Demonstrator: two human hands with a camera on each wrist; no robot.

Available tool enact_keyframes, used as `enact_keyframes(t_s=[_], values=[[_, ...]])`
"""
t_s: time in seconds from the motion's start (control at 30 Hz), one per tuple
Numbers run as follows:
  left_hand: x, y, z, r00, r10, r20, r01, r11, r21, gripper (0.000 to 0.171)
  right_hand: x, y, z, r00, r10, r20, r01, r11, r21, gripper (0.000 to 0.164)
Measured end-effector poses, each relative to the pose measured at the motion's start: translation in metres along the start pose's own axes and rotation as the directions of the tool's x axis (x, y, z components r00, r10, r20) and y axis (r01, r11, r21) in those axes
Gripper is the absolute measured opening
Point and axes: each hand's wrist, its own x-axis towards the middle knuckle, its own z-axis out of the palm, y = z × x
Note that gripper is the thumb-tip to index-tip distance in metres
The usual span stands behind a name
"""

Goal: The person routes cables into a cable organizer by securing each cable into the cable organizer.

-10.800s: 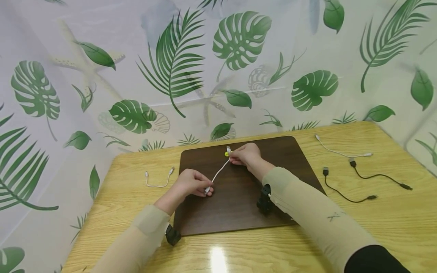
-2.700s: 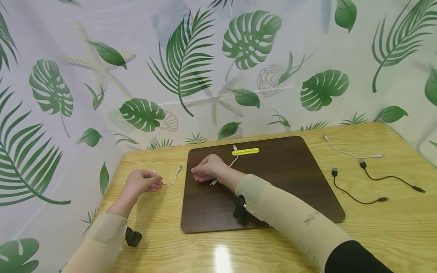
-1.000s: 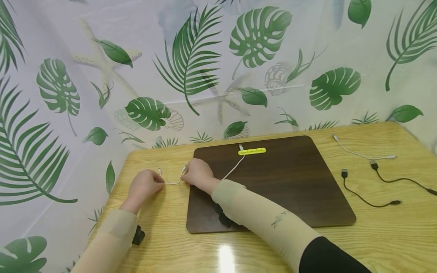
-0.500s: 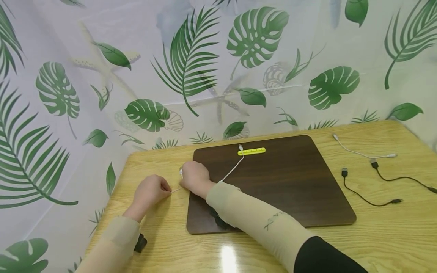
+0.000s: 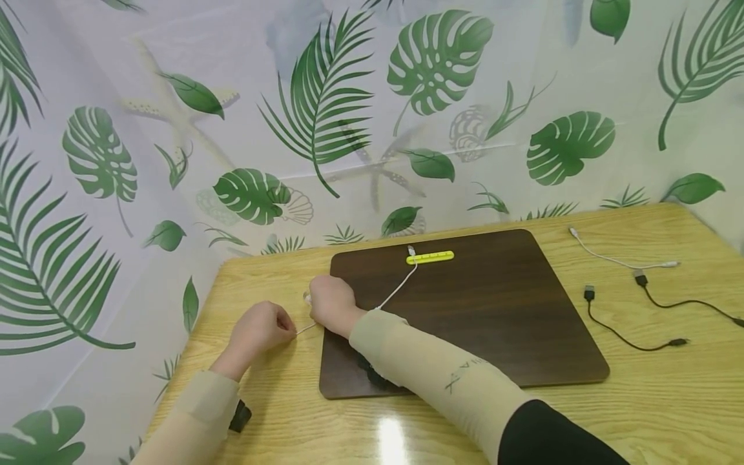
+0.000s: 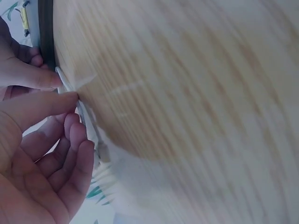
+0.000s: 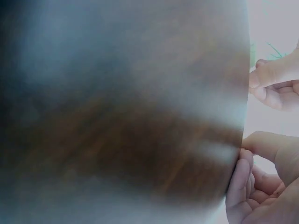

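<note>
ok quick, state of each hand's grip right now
Left hand: closed, pinching the thin, flexible white cable that runs between both hands.
Right hand: closed, pinching that same white cable.

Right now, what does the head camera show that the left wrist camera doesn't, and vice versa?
Only the head view shows the far white cable and two black cables right of the dark board. Only the left wrist view shows the palm side of the left hand. Both show that hand, the right hand, the pinched white cable, the board and, apparently, the yellow strip.
</note>
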Motion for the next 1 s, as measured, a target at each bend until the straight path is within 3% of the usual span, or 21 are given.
enact_keyframes(t_s=[0.2, 0.3, 0.53, 0.83, 1.0], values=[[-0.005, 0.007, 0.0, 0.999, 0.036, 0.037, -0.034, 0.999, -0.04, 0.012, 0.003, 0.004, -0.003, 0.997, 0.057, 0.042, -0.06, 0.996, 0.072, 0.047], [-0.005, 0.009, -0.002, 0.998, 0.03, 0.05, -0.028, 0.999, -0.04, 0.013, 0.005, 0.007, -0.007, 0.994, 0.079, 0.071, -0.088, 0.986, 0.138, 0.044], [-0.003, 0.011, -0.007, 0.997, 0.033, 0.07, -0.029, 0.998, -0.053, 0.017, 0.006, 0.016, -0.019, 0.975, 0.128, 0.18, -0.184, 0.922, 0.341, 0.032], [-0.004, 0.023, -0.012, 0.995, 0.045, 0.089, -0.041, 0.998, -0.042, 0.017, 0.009, 0.023, -0.02, 0.962, 0.148, 0.23, -0.227, 0.9, 0.372, 0.034], [-0.006, 0.029, -0.013, 0.994, 0.066, 0.089, -0.064, 0.998, -0.023, 0.014, 0.007, 0.026, -0.023, 0.948, 0.163, 0.273, -0.273, 0.858, 0.436, 0.032]])
